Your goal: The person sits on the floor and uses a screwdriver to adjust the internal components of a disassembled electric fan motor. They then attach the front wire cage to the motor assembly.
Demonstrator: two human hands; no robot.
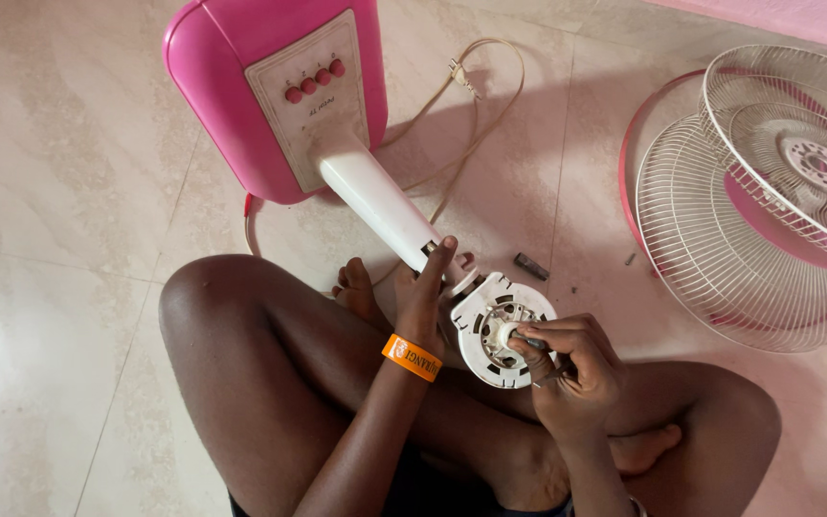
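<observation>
Pale, glossy floor tiles (59, 316) all around, grout lines crossing them, and a strip of pink wall (796, 14) at the top right. The person sits cross-legged on the tiles, and the fan (337, 144) lies tipped across the lap: pink base away from the body, white motor housing (500, 330) near the knees. Left hand (425, 292) wraps the white stem just above the housing, fingers clasped round it. Right hand (571, 359) is clenched on a small tool (533, 343), its tip at the housing's centre. Right of the fan, two wire grilles (758, 211) rest on the floor; its cord (476, 105) loops behind.
</observation>
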